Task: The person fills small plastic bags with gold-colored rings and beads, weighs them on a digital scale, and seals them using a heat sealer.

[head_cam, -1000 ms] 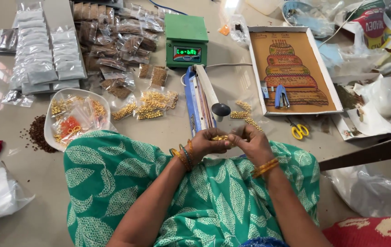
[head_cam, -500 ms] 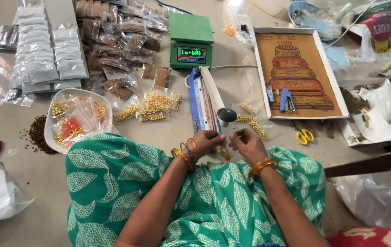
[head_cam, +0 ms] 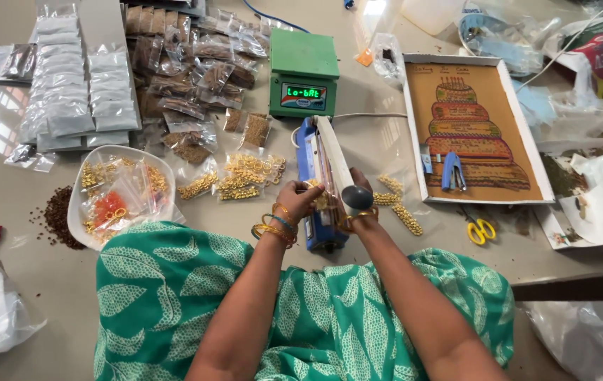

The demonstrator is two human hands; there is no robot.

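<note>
Crowded beige floor (head_cam: pixel 386 141); both hands, left hand (head_cam: pixel 300 200) and right hand (head_cam: pixel 358 194), grasp a small pouch (head_cam: pixel 319 197) at the blue heat sealer (head_cam: pixel 319 176), packets all around.

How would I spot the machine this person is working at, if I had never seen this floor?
Find the green weighing scale with a lit display at the top centre. Just below it lies the blue bag sealer with a raised white arm, between the left hand, which holds a small clear packet at its bar, and the right hand by the arm's black knob. It is the only long blue device among the packets.
</note>
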